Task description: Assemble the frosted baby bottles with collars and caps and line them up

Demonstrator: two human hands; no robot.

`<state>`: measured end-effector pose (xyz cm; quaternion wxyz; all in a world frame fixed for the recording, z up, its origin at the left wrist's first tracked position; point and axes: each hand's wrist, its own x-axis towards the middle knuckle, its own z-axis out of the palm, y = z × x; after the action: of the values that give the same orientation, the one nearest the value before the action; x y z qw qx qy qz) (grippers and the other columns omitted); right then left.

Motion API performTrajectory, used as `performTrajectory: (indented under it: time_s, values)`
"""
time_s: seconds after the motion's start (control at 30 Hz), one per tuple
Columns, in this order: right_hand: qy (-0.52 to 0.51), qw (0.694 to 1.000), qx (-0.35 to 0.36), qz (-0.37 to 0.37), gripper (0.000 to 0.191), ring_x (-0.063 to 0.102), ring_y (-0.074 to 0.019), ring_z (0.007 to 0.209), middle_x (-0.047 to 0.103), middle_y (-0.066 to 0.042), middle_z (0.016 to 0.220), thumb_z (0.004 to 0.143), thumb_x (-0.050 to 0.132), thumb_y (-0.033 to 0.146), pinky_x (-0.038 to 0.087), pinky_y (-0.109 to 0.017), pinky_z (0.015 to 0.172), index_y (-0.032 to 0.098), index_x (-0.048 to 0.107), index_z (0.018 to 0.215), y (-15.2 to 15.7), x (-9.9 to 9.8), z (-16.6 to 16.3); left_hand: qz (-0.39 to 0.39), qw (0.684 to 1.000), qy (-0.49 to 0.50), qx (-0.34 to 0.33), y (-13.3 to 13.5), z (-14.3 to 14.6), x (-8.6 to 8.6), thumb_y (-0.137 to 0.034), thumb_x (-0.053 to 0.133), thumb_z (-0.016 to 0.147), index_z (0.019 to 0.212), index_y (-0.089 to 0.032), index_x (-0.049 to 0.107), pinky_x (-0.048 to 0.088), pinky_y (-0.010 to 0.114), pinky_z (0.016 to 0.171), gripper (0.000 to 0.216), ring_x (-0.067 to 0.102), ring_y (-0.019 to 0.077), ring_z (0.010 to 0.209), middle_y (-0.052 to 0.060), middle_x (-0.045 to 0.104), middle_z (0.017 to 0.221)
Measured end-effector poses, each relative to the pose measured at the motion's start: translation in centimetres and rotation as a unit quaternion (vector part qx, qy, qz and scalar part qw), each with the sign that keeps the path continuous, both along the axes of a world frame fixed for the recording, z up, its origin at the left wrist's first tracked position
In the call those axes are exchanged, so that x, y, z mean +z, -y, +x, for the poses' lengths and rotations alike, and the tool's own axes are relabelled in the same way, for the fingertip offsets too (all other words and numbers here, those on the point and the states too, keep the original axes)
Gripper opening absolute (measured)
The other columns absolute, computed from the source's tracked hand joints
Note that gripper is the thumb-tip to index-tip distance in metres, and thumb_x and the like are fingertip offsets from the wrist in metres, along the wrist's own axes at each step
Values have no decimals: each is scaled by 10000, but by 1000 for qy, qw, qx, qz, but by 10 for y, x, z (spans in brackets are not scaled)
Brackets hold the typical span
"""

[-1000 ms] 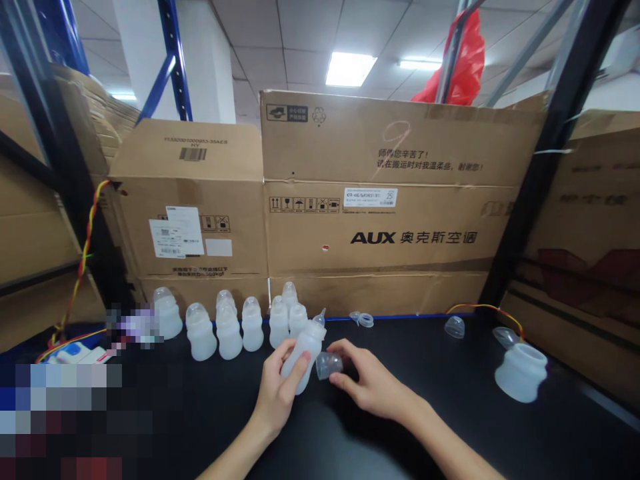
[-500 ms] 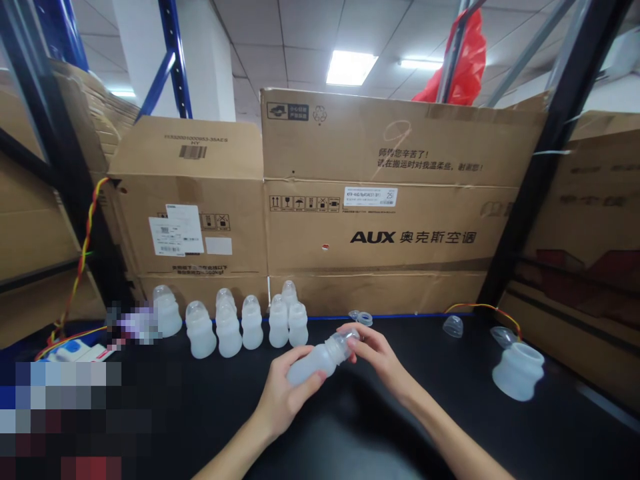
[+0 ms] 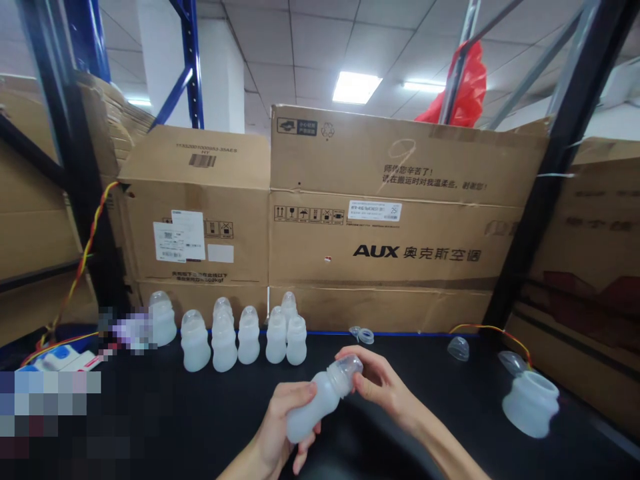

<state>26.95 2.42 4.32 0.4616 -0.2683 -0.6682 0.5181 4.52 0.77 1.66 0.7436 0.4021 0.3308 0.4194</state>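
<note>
My left hand is closed around the frosted body of a baby bottle, which leans up to the right. At its upper end sits a clear domed cap, with the fingers and thumb of my right hand closed on it. Several similar capped bottles stand upright to the left, by the cardboard. Behind my right hand lies a pale ring with a small clear piece beside it. An uncapped, wide-mouthed frosted bottle stands at the right, near two clear domes.
Large cardboard boxes wall off the back of the black tabletop. Dark shelf posts rise at both sides. Red and yellow wires run down on the left. The lower left corner is pixelated.
The bottle has swung to a steeper tilt, its base now lower. My left hand's grip has turned with it, fingers now showing underneath. My view has tipped slightly upward.
</note>
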Motion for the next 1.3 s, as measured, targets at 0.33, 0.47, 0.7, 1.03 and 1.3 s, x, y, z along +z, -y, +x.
performTrajectory:
  time_s: [0.33, 0.47, 0.7, 1.03, 1.3]
  values:
    - [34, 996, -48, 64, 412, 580, -187, 863, 659, -59, 1031, 943, 680, 550, 483, -287, 762, 216, 668, 1184, 7, 2, -3, 30, 999, -36, 16, 11, 5, 11, -634, 649, 835, 747, -114, 670, 260, 160, 243, 528, 361, 52, 312, 9, 587, 544]
    - [45, 993, -88, 62, 389, 557, -163, 756, 653, -38, 859, 933, 687, 551, 472, -266, 686, 171, 701, 1015, 6, 1, -11, 299, 933, -187, 67, 16, -2, 20, -550, 690, 871, 905, -129, 755, 408, 195, 392, 428, 511, 99, 442, 25, 653, 637]
    - [82, 977, -197, -5, 556, 413, -113, 512, 483, 34, 541, 891, 642, 675, 329, -252, 505, 193, 539, 633, -2, -16, -25, 559, 698, -411, 180, 10, -16, 3, -384, 734, 873, 1325, -215, 706, 601, 415, 710, 483, 762, 340, 852, 163, 799, 1027]
    - [154, 951, -250, -102, 640, 404, -112, 374, 398, 55, 443, 905, 477, 763, 281, -252, 416, 219, 473, 567, -9, -24, -26, 579, 638, -484, 154, 1, -14, 8, -368, 708, 896, 1348, -261, 678, 608, 424, 802, 465, 750, 327, 973, 122, 776, 1133]
    - [178, 951, -208, 144, 286, 549, -163, 726, 635, 5, 854, 861, 749, 421, 451, -268, 669, 229, 598, 1010, 14, -13, -40, 442, 746, -482, 126, -2, -4, -4, -305, 695, 865, 1363, -302, 602, 579, 438, 905, 506, 732, 329, 1083, 74, 759, 1251]
